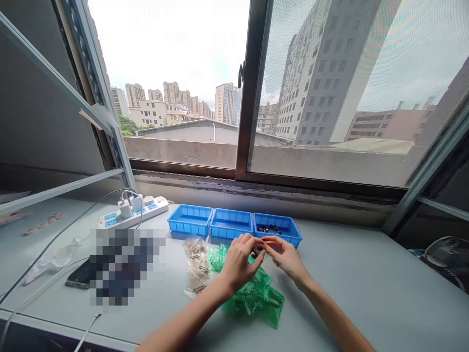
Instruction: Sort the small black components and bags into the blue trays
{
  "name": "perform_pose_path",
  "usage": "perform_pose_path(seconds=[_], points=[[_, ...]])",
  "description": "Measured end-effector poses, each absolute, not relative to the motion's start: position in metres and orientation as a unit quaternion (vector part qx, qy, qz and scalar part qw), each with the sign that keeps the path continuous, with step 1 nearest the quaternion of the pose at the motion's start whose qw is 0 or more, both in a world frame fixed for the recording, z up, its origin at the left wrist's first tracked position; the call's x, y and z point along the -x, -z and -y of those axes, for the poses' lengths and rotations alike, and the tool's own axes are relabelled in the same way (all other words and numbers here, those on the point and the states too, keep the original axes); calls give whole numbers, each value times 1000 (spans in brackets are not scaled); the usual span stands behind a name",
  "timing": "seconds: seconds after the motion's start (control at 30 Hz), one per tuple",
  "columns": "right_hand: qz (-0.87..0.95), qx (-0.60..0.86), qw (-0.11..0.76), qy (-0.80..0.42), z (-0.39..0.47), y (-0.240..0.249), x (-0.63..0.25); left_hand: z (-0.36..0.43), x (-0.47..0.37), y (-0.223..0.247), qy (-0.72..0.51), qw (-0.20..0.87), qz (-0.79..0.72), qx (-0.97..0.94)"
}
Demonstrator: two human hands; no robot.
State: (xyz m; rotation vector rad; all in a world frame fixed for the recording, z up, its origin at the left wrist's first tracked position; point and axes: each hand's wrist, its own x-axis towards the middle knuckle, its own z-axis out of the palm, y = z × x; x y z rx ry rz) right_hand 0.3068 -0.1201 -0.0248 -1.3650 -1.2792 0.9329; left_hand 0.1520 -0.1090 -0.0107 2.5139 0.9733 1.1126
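Note:
My left hand (240, 259) and my right hand (286, 256) meet above the green plastic bags (252, 296). Fingers of both hands are closed around a small dark part (256, 251); its exact kind is too small and too covered to make out. Just behind them, the right blue bin (295, 234) has several small black parts (269, 229) in it. Left of the green bags lies a clear plastic bag (198, 264) with brass-coloured, pin-like pieces inside.
The middle blue bin (231, 230) and left blue bin (190, 227) stand in the same row, below the window. A power strip (135, 212) with plugs, a phone (78, 275) and loose cables occupy the table's left side. Metal shelf posts (113, 122) rise at the sides.

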Motion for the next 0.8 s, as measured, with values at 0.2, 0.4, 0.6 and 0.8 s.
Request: perform_pose_path(seconds=[0.2,0.4,0.6,0.8], points=[[397,500,534,-554,127,16,-295,100,-150,16,-436,205,-317,-817],[355,496,541,-580,131,12,-294,98,-152,16,-481,285,-296,-775],[353,482,541,-592,134,7,-293,97,-150,10,-500,315,-308,-745],[363,500,551,-561,132,12,-295,93,-148,12,-498,311,-311,-747]])
